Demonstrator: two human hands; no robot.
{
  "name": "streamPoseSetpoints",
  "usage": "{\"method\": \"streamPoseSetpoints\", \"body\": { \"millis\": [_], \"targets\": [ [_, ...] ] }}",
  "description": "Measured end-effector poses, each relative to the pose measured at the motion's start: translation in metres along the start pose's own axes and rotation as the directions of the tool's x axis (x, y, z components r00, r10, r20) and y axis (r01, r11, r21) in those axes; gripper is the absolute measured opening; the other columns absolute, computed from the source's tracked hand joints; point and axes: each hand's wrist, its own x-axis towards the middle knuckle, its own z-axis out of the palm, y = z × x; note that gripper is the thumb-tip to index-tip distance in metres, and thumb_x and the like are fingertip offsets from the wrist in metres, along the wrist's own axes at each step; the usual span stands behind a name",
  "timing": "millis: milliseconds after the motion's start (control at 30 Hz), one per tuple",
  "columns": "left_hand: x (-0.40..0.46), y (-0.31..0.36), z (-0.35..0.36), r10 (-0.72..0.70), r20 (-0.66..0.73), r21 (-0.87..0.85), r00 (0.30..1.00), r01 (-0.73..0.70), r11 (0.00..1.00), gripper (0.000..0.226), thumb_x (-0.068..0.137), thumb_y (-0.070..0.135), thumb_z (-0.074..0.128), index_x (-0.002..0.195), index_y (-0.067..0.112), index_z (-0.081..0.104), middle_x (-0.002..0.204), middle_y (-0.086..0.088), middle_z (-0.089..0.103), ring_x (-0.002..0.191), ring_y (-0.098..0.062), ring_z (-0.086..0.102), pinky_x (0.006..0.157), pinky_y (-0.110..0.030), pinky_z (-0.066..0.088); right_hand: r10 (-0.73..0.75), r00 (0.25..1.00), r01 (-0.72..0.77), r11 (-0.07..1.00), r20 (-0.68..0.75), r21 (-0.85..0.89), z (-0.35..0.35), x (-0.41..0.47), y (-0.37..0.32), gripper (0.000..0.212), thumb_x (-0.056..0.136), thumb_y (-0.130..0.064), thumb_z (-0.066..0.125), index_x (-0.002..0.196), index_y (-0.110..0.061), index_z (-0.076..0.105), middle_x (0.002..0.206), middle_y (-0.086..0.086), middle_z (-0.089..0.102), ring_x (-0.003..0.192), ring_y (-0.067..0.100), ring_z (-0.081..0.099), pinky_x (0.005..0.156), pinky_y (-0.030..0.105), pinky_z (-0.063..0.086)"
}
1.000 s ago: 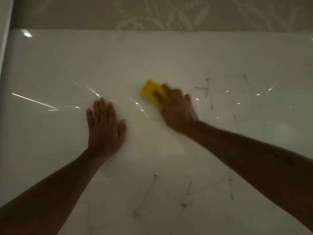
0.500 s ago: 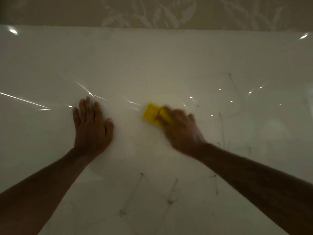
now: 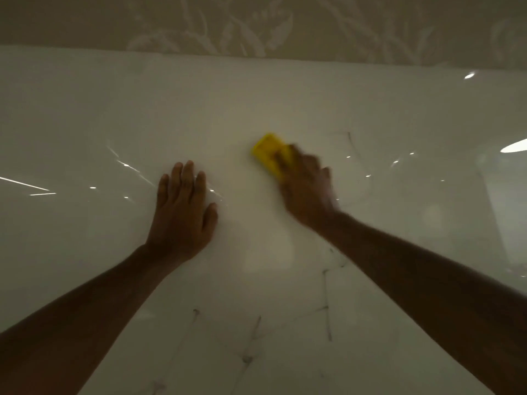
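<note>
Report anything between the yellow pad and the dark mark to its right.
Nothing visible: only bare white surface separates the yellow pad, under the right hand, from the dark mark; the left hand rests flat opposite.

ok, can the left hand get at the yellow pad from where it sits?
Probably yes. The left hand lies flat on the white surface, with only bare surface between it and the yellow pad. The right hand holds the pad's near end, leaving the far end free.
</note>
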Motion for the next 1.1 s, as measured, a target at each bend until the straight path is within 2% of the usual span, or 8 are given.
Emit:
{"method": "streamPoseSetpoints", "body": {
  "millis": [200,300,467,600,733,867,967,1100],
  "targets": [
    [0.009,0.0,0.008,-0.016,-0.054,0.038,0.998,0.018,0.999,0.07,0.101,0.035,0.035,0.148,-0.016,0.047,0.159,-0.042,0.037,0.15,-0.059,0.034,0.123,-0.069,0.025,-0.505,0.858,0.511,0.857,0.092,-0.065,0.0,-0.013,0.042,0.058,0.1,-0.036,0.047,0.156,-0.039,0.03,0.164,0.002,0.03,0.128,0.034,0.048,0.086,0.048,0.05],
    [0.008,-0.001,0.012,-0.005,-0.06,0.048,0.998,0.008,0.999,0.071,0.101,0.036,0.034,0.15,-0.014,0.045,0.16,-0.04,0.035,0.151,-0.058,0.032,0.124,-0.068,0.023,-0.034,0.999,0.032,0.994,-0.011,-0.1,-0.011,0.027,0.107,0.07,0.098,-0.031,0.048,0.158,-0.044,0.015,0.166,-0.001,0.02,0.129,0.04,0.043,0.094,0.055,0.048],
    [0.007,-0.003,0.013,-0.001,-0.074,0.058,0.997,0.006,0.998,0.073,0.101,0.038,0.033,0.151,-0.013,0.044,0.162,-0.039,0.034,0.152,-0.057,0.03,0.125,-0.067,0.021,0.584,0.809,-0.575,0.81,-0.066,0.117,-0.016,0.022,0.134,0.065,0.099,-0.03,0.051,0.158,-0.031,0.024,0.165,0.005,0.022,0.134,0.039,0.038,0.102,0.052,0.039],
    [0.007,-0.002,0.014,-0.008,-0.091,0.058,0.996,0.013,0.998,0.073,0.101,0.039,0.033,0.15,-0.014,0.045,0.161,-0.039,0.035,0.152,-0.057,0.03,0.125,-0.065,0.02,-0.024,1.0,0.023,0.999,0.011,0.031,0.003,-0.043,0.069,0.063,0.099,-0.032,0.049,0.158,-0.036,0.026,0.164,0.006,0.026,0.128,0.035,0.041,0.09,0.049,0.044],
    [0.005,-0.002,0.016,-0.002,-0.119,0.062,0.993,0.009,0.998,0.071,0.101,0.038,0.035,0.149,-0.014,0.046,0.16,-0.039,0.037,0.151,-0.057,0.031,0.125,-0.065,0.021,-0.476,0.88,0.476,0.88,0.002,0.007,0.006,-0.086,0.069,0.052,0.1,-0.035,0.047,0.151,-0.035,0.038,0.157,0.003,0.036,0.123,0.032,0.048,0.078,0.04,0.047],
    [0.003,-0.002,0.017,-0.007,-0.106,0.068,0.994,0.014,0.998,0.072,0.102,0.039,0.033,0.15,-0.012,0.045,0.162,-0.037,0.035,0.154,-0.055,0.028,0.126,-0.063,0.019,0.155,0.983,-0.155,0.988,-0.097,0.015,-0.005,-0.066,0.138,0.071,0.096,-0.023,0.053,0.157,-0.043,0.022,0.163,-0.004,0.026,0.125,0.036,0.044,0.091,0.049,0.05],
    [0.003,0.0,0.017,-0.016,-0.104,0.069,0.994,0.023,0.997,0.072,0.102,0.039,0.032,0.151,-0.011,0.044,0.162,-0.037,0.035,0.154,-0.055,0.027,0.126,-0.063,0.019,0.702,0.71,-0.678,0.704,-0.059,0.21,-0.007,-0.064,0.153,0.066,0.099,-0.028,0.052,0.158,-0.034,0.025,0.166,0.005,0.023,0.139,0.038,0.034,0.106,0.052,0.037],
    [0.003,0.001,0.017,-0.021,-0.107,0.061,0.994,0.027,0.998,0.072,0.101,0.038,0.033,0.151,-0.013,0.043,0.161,-0.037,0.035,0.152,-0.057,0.028,0.125,-0.064,0.02,0.388,0.917,-0.369,0.913,-0.093,0.174,0.005,-0.096,0.073,0.058,0.098,-0.02,0.054,0.153,-0.028,0.039,0.159,0.014,0.036,0.128,0.041,0.045,0.091,0.055,0.046]
  ]
}}
